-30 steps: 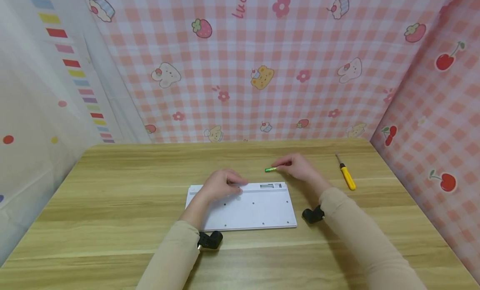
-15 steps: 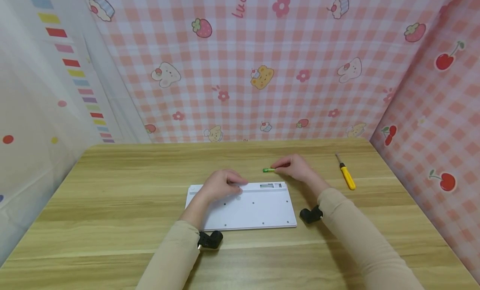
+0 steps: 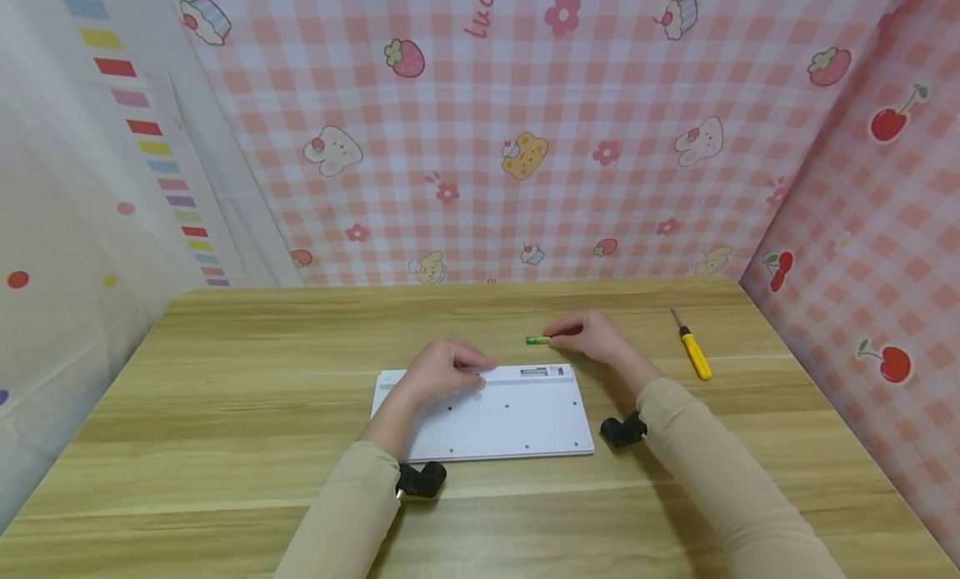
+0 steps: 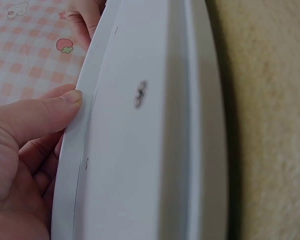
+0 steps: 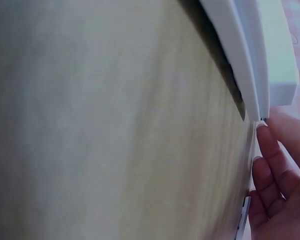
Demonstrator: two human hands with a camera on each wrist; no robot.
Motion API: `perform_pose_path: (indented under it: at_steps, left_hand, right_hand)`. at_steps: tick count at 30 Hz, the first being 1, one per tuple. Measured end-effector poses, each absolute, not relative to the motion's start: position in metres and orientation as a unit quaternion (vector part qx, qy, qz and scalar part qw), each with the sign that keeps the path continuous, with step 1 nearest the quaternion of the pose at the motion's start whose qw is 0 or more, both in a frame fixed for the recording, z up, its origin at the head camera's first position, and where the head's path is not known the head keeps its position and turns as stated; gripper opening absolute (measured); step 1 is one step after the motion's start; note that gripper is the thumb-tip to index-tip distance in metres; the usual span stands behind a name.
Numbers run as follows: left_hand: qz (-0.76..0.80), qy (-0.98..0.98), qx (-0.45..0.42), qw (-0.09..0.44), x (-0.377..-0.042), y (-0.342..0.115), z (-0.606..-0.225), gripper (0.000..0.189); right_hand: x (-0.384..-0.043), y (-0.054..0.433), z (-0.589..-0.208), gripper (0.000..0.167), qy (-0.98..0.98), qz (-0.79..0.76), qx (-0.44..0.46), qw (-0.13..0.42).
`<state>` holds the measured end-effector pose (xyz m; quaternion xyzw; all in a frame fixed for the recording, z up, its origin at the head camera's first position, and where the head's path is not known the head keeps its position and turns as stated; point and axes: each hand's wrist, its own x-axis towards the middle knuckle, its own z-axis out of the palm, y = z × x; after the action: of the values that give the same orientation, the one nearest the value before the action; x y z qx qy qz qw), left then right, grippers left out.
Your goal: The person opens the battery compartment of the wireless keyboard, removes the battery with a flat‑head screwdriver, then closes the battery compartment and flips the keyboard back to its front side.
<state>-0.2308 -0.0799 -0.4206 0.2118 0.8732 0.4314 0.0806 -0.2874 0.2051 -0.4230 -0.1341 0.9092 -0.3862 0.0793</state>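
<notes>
A white keyboard lies with its underside up, and small dark screw spots dot its back. At the right end of its far raised ridge is an uncovered battery slot. My left hand grips that ridge, the thumb on top and the other fingers behind it in the left wrist view. Beyond the far right part of the keyboard, my right hand pinches a small green battery between thumb and fingertips. The right wrist view has the right hand past the keyboard's end, with the battery hidden.
A screwdriver with a yellow handle lies to the right of the right hand on the wooden table. A small grey-white strip shows by the right little finger. Patterned cloth hangs behind the table.
Over the first half second the right hand shifted the battery slightly left and turned it level. Since then both hands have stayed almost still; the keyboard has not moved.
</notes>
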Motion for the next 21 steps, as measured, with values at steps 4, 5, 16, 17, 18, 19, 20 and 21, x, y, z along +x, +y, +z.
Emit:
perform_pose_path:
  at_steps: [4,5,16,17,18,19,20,21]
  left_hand:
    - [0.432,0.872,0.214,0.080,-0.231,-0.080,-0.421,0.027]
    - [0.433,0.872,0.214,0.080,-0.231,-0.081,-0.421,0.026]
    - [0.433,0.873,0.211,0.081,-0.232,-0.081,-0.424,0.025]
    - [0.433,0.873,0.211,0.080,-0.233,-0.081,-0.424,0.025]
    - [0.433,0.873,0.211,0.080,-0.233,-0.081,-0.424,0.025]
    - [0.433,0.873,0.212,0.080,-0.233,-0.081,-0.424,0.026]
    - [0.433,0.873,0.211,0.080,-0.233,-0.081,-0.424,0.026]
    - [0.432,0.873,0.211,0.079,-0.233,-0.081,-0.424,0.026]
  right_hand:
    - [-0.287,0.213,-0.422,0.026,0.902,-0.404,-0.130,0.082]
    - [-0.288,0.216,-0.421,0.027,0.900,-0.408,-0.135,0.079]
    - [-0.281,0.260,-0.411,0.035,0.897,-0.403,-0.176,0.054]
    - [-0.280,0.263,-0.411,0.036,0.898,-0.400,-0.173,0.057]
    - [-0.279,0.267,-0.411,0.037,0.898,-0.402,-0.171,0.063]
    - [-0.278,0.270,-0.411,0.038,0.898,-0.401,-0.169,0.066]
    - [-0.277,0.273,-0.412,0.039,0.898,-0.400,-0.169,0.069]
    - [-0.277,0.275,-0.412,0.040,0.898,-0.399,-0.171,0.070]
